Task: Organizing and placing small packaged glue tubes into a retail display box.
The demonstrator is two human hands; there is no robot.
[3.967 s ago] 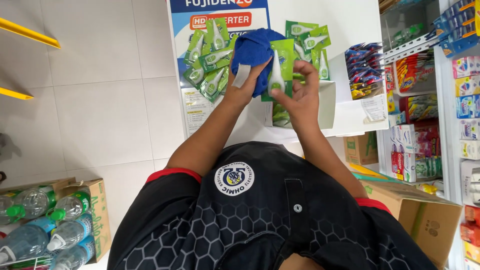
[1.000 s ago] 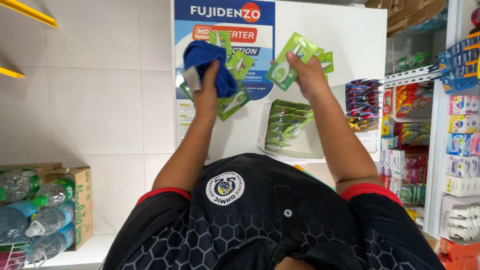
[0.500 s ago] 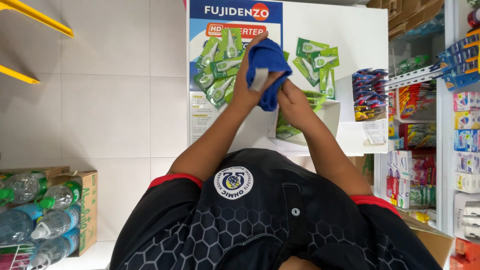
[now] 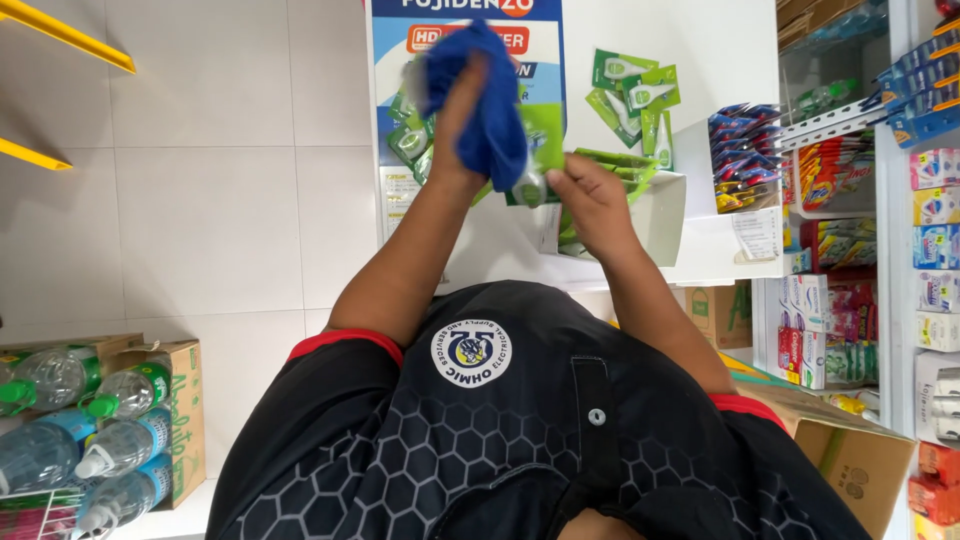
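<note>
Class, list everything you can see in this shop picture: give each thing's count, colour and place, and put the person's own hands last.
cloth: one, blue, in the left hand, pressed on a packet
packets: several, green, spread on the white counter; one in the right hand
poster: one, blue and white, on the counter
counter: one, white, ahead of the person
bottles: several, clear with green or blue caps, in a box at lower left
box: one, brown, lower right
shelves: stocked with mixed-colour packs, at right
left hand: raised, gripping the cloth
right hand: fingers on a green packet
</note>
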